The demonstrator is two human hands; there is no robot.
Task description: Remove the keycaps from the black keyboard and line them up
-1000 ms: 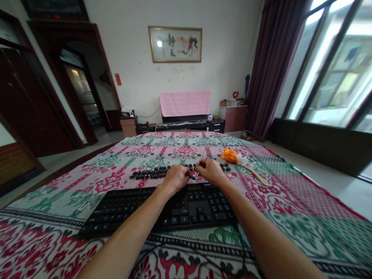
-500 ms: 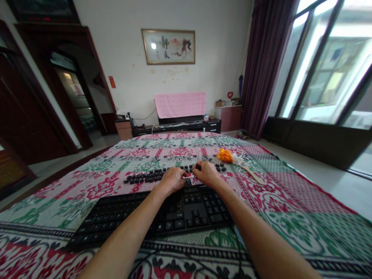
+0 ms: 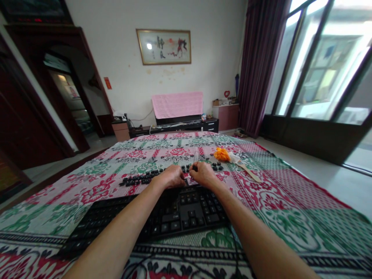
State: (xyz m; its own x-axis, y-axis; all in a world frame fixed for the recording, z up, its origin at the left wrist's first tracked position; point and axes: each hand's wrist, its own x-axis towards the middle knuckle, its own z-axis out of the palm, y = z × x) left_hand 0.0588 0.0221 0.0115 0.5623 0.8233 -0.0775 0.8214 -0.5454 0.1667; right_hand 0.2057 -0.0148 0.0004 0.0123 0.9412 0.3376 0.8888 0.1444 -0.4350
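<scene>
A black computer keyboard (image 3: 192, 212) lies on the patterned cloth in front of me, under my forearms. Beyond its back edge, my left hand (image 3: 172, 177) is closed, fingertips pinched by a small black piece (image 3: 186, 181) that looks like a keycap. Close beside it on the right, my right hand (image 3: 204, 173) is closed in a pinch on a small dark thing, with a slim clear piece (image 3: 196, 157) rising above the fingers. Whether these are one tool I cannot make out. Loose black keycaps (image 3: 139, 178) lie in rows behind both hands.
An orange fluffy bundle (image 3: 222, 154), white tissue (image 3: 234, 157) and a flat wooden-handled item (image 3: 250, 172) lie right of the keycaps. The keyboard's cable (image 3: 236, 248) runs toward me over the cloth (image 3: 279, 193). A low cabinet with a pink cloth (image 3: 178, 104) stands by the far wall.
The view has turned slightly, so everything sits a little further left. My left fingers have curled down over the small black piece; my right hand keeps its pinch.
</scene>
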